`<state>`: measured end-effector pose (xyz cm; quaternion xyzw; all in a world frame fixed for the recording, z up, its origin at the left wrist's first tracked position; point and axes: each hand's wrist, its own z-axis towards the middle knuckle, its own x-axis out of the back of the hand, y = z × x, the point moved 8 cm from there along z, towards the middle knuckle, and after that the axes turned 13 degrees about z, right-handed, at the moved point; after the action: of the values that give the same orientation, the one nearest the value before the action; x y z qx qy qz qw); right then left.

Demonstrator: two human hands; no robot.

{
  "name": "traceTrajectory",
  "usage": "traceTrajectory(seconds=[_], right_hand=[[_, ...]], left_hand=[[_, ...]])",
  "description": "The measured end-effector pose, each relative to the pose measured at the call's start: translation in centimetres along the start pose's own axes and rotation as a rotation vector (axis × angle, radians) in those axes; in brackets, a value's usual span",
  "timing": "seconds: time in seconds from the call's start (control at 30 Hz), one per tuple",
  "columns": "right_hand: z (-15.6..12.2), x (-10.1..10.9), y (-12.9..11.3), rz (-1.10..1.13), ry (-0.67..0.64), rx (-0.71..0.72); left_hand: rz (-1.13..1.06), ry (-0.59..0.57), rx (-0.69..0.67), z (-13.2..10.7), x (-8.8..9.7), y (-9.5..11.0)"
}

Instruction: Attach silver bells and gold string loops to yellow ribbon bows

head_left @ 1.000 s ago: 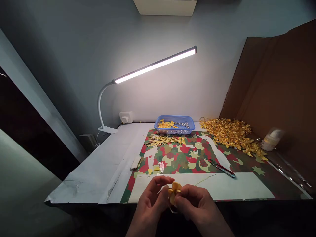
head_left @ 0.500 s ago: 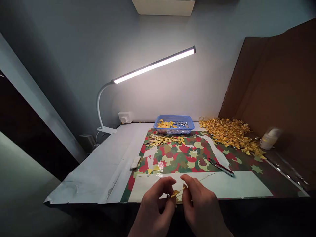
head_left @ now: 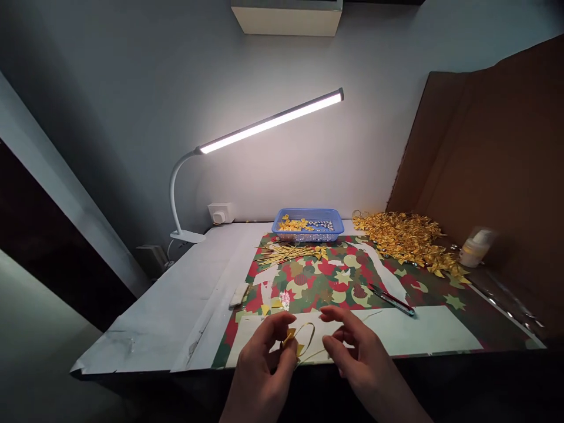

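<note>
My left hand (head_left: 264, 361) pinches a small gold ribbon piece (head_left: 291, 337) between thumb and forefinger at the table's near edge. A thin loop of gold ribbon (head_left: 308, 341) curls out from it toward my right hand (head_left: 352, 352). The right hand sits just beside the loop with its fingers bent and slightly apart; whether it grips the ribbon's tail I cannot make out. Both hands hover over a white sheet (head_left: 418, 332) laid on the patterned red and green paper (head_left: 335, 282).
A blue basket (head_left: 308, 225) with gold pieces and beads stands at the back. A heap of gold bows (head_left: 405, 238) lies back right, gold strips (head_left: 286, 252) left of centre. Scissors (head_left: 392, 298) rest on the paper. A clamp lamp (head_left: 264, 126), a bottle (head_left: 473, 249) and a cardboard panel (head_left: 497, 164) surround.
The hands have drawn apart, and the folded gold piece has opened into a thin loop between them. The view has shifted down slightly.
</note>
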<state>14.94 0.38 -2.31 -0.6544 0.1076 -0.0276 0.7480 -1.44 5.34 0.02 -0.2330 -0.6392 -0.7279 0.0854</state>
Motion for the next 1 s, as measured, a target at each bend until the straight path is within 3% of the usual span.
traceTrajectory(seconds=[0.13, 0.23, 0.33, 0.4, 0.53, 0.83, 0.9, 1.0], right_hand=[[1.4, -1.4, 0.1, -0.001, -0.077, 0.047], [1.7, -1.5, -0.8, -0.142, -0.018, 0.17], [1.3, -1.0, -2.1, -0.27, 0.075, 0.294], [1.0, -0.7, -2.7, -0.294, 0.093, 0.327], [1.0, 0.0, -3.5, -0.252, 0.083, 0.291], [0.8, -0.5, -3.5, -0.192, -0.011, 0.142], [0.6, -0.7, -3.9, -0.326, 0.004, 0.231], [-0.2, -0.8, -5.1, -0.617, 0.138, 0.519]], left_hand=[[-0.017, -0.002, 0.0, 0.2, -0.5, -0.8], [-0.023, -0.018, 0.055, 0.7, -0.8, -1.6], [-0.072, -0.014, 0.038, 0.7, -1.1, -0.6], [-0.178, -0.092, 0.058, 0.5, -1.9, 0.4], [-0.409, -0.322, 0.189, -0.4, -3.6, 1.1], [-0.519, -0.398, 0.168, -0.9, -3.5, 0.9], [-0.476, -0.369, 0.142, -0.8, -3.2, 1.0], [-0.421, -0.337, 0.096, -0.8, -2.7, 1.4]])
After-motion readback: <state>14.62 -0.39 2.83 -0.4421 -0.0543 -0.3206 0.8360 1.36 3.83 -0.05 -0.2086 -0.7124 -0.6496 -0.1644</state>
